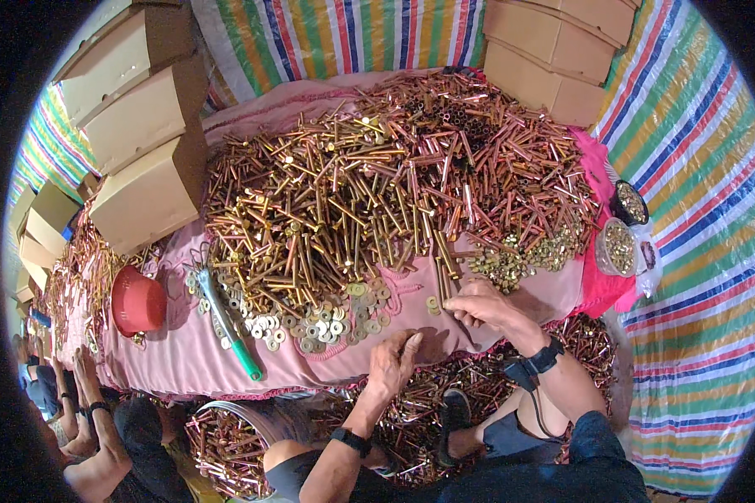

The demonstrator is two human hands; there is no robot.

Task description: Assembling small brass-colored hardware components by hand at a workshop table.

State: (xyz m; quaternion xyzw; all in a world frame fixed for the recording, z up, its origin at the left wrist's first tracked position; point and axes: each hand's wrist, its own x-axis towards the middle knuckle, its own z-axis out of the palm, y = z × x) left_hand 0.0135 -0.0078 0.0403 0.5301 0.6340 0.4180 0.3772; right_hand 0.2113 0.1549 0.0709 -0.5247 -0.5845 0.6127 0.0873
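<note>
My right hand (482, 306) is closed at the near edge of the pink cloth, fingertips pinched on the lower end of a long brassy bolt (438, 277). Beside its fingertips lies a small washer (433, 303). To its left, my left hand (393, 362) hovers over the cloth's edge with curled fingers and thumb stretched forward; whatever it may hold is hidden. Ahead of both hands rises a big heap of long bolts (310, 226), with coppery metal sleeves (520, 168) on its right. Loose flat washers (315, 323) spread along the front, and small nuts (520, 264) lie at right.
A green-handled tool (231, 327) and a red bowl (138, 302) are at left. Cardboard boxes (147, 197) are stacked on both sides. Tubs of small parts (617, 247) stand at right. More bolts fill a bucket (226, 444) below. Another person's hands (84, 377) show far left.
</note>
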